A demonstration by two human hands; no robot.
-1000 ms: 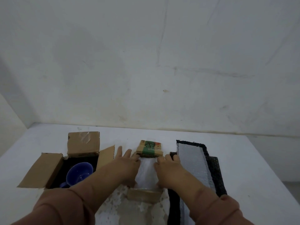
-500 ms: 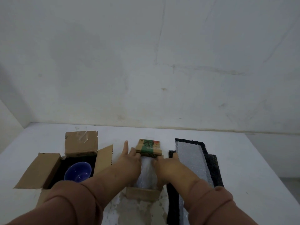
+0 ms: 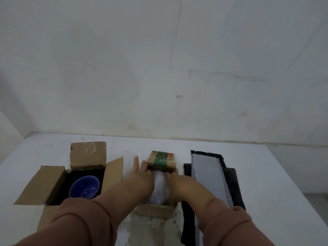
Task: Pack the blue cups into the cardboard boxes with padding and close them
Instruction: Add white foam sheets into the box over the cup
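I am pressing the bubble-wrapped bundle into the small box — left hand straight-fingered on its left, right hand on its right, curl untellable — the blue cup sitting nearer my left hand.

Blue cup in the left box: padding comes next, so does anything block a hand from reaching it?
Nothing visible does. The blue cup sits uncovered in the left box, flaps spread outward.

Blue cup upright in the open left box (black-lined); bubble-wrapped bundle inside the smaller middle box.
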